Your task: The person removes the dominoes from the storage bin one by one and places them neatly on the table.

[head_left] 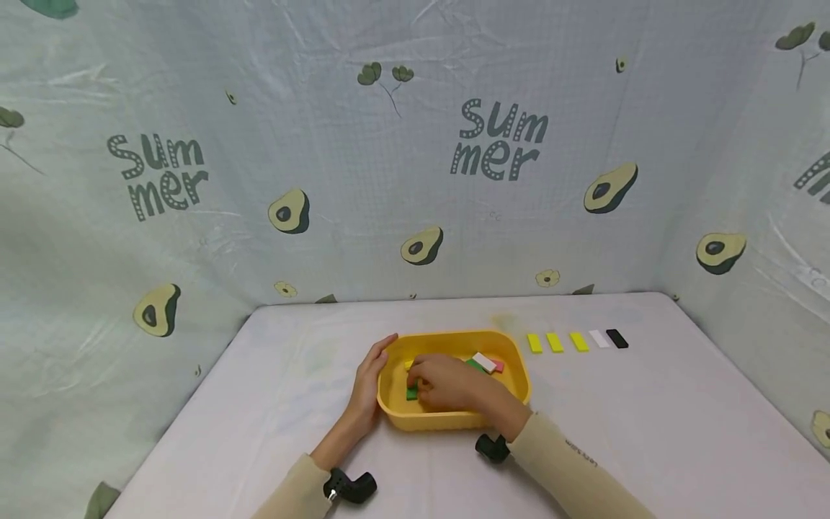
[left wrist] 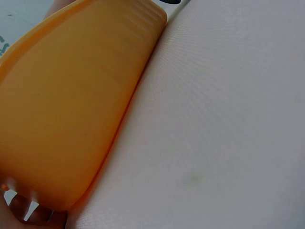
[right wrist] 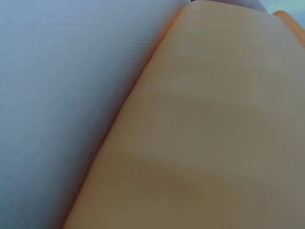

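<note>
A yellow plastic basket (head_left: 454,421) stands on the table with small flat domino-like blocks inside. My left hand (head_left: 367,382) rests along its left wall, fingers extended; in the left wrist view, fingertips (left wrist: 42,215) show beside the basket wall (left wrist: 71,100). Inside the basket, my right hand (head_left: 447,382) reaches down with bent fingers by a green block (head_left: 411,394). Whether it pinches a block is hidden. A yellow block (head_left: 408,365) lies behind those fingers. Toward the right end lie a white block (head_left: 483,362) and a pink block (head_left: 498,366). Only the basket's outer wall (right wrist: 200,119) fills the right wrist view.
Right of the basket, a spaced row holds a yellow block (head_left: 534,343), two more yellow ones, a white block (head_left: 599,339) and a black block (head_left: 617,339). A pale cloth covers the table (head_left: 648,425). Printed curtains (head_left: 363,180) hang behind it and at both sides.
</note>
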A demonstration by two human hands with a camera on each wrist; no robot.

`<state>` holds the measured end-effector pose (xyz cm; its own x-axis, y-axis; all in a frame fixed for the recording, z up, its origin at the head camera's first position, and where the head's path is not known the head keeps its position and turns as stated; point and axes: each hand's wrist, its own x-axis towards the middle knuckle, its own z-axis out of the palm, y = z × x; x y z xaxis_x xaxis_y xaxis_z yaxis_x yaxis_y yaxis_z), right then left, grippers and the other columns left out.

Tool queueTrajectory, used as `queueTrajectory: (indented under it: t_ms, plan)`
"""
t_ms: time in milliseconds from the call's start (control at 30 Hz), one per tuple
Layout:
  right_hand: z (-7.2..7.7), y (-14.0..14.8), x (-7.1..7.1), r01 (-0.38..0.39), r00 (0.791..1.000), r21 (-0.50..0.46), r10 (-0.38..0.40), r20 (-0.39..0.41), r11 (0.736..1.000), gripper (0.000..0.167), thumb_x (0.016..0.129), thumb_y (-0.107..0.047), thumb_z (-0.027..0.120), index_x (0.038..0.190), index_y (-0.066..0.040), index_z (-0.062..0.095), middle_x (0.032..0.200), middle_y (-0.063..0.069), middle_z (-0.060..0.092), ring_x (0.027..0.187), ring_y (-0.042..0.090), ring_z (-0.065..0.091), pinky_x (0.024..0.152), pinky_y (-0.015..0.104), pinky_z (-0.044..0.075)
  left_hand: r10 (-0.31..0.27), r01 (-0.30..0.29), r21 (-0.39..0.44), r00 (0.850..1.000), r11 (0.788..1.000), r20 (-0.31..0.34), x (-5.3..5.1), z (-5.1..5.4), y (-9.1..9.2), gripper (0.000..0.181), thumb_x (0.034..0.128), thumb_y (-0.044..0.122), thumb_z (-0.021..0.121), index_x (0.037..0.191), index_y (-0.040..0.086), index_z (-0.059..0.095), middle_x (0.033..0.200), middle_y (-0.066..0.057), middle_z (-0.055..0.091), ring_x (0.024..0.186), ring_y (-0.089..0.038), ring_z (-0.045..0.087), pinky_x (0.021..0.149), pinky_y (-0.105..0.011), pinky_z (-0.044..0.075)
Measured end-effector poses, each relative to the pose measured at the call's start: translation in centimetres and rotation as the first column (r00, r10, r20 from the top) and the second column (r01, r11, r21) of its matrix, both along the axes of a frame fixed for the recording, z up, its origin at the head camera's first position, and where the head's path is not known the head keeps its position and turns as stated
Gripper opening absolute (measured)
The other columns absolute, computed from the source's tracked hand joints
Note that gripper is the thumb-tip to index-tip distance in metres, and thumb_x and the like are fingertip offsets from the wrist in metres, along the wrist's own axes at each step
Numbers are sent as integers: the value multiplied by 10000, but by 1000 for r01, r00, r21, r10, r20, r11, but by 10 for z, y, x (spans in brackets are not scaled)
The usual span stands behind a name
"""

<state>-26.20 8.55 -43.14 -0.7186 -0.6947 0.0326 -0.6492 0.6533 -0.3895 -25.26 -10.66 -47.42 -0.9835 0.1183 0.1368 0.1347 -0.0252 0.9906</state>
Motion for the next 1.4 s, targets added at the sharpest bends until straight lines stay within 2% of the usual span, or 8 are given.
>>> queueTrajectory:
  t_ms: [233, 367, 467, 567, 700, 1067, 1267, 1400]
  plan:
    - [-1, -2, 2, -29, 999, 34, 31, -42, 999, 303, 946, -163, 646, 1224, -198, 761, 1233, -19, 698, 983, 84, 581, 1010, 287, 541, 9, -9, -5, 1000, 1000, -2, 3, -2, -1, 492, 1123, 224, 294, 1573, 60, 403, 1674, -88, 352, 1545, -299, 333, 1298, -509, 219]
    - [-1, -1, 1, -27, 999, 48, 29, -40, 998, 249, 934, -183, 698, 1168, -208, 778, 1227, -29, 692, 1002, 82, 591, 1039, 309, 542, 1, -1, 10, 1000, 1000, 0, 2, -1, 0, 486, 1123, 225, 298, 1571, 76, 416, 1673, -86, 353, 1544, -298, 334, 1299, -506, 221]
    - [1, 2, -1, -7, 999, 36, 9, -33, 999, 219, 923, -152, 726, 1131, -201, 779, 1183, -40, 692, 984, 87, 592, 1035, 330, 552, -6, 6, 8, 1000, 1000, -5, 1, 1, 1, 485, 1122, 228, 299, 1570, 87, 419, 1674, -83, 351, 1549, -297, 326, 1302, -508, 215]
    - [3, 4, -3, -5, 999, 18, 5, -32, 1000, 215, 905, -110, 741, 1103, -187, 774, 1101, -47, 684, 927, 93, 577, 966, 305, 563, -2, 2, 13, 1000, 1000, -10, 1, 3, 3, 486, 1119, 239, 311, 1568, 93, 424, 1669, -85, 358, 1547, -296, 328, 1302, -506, 217]
    - [2, 6, -4, -12, 1000, 23, 12, -5, 1000, 267, 886, -85, 743, 1139, -171, 762, 1055, -59, 667, 892, 89, 549, 915, 269, 548, -9, 9, 14, 1000, 1000, -5, 2, 2, 4, 486, 1120, 235, 314, 1573, 90, 417, 1673, -91, 351, 1551, -299, 321, 1299, -504, 224]
    - [0, 5, -5, -5, 1000, -6, 6, 25, 1000, 278, 894, -84, 723, 1163, -140, 764, 1076, -50, 675, 907, 93, 551, 950, 280, 549, -17, 17, 13, 1000, 1000, -8, 4, -1, 0, 502, 1124, 246, 308, 1586, 65, 383, 1683, -92, 331, 1557, -309, 308, 1302, -516, 210]
    - [5, 5, -2, 10, 1000, -12, -10, 2, 1000, 289, 905, -142, 738, 1194, -130, 764, 1134, -32, 687, 953, 101, 576, 1011, 316, 552, -5, 6, 11, 1000, 1000, -19, 3, -2, -2, 500, 1120, 240, 315, 1576, 50, 396, 1673, -106, 348, 1551, -314, 320, 1297, -515, 218]
    - [12, 11, 1, 28, 999, -42, -27, 21, 999, 269, 911, -137, 730, 1177, -108, 765, 1139, -22, 693, 1004, 126, 605, 1041, 358, 549, -21, 21, 13, 1000, 1000, -23, 3, -3, 0, 497, 1122, 224, 300, 1579, 52, 388, 1677, -109, 337, 1548, -322, 320, 1298, -519, 218]
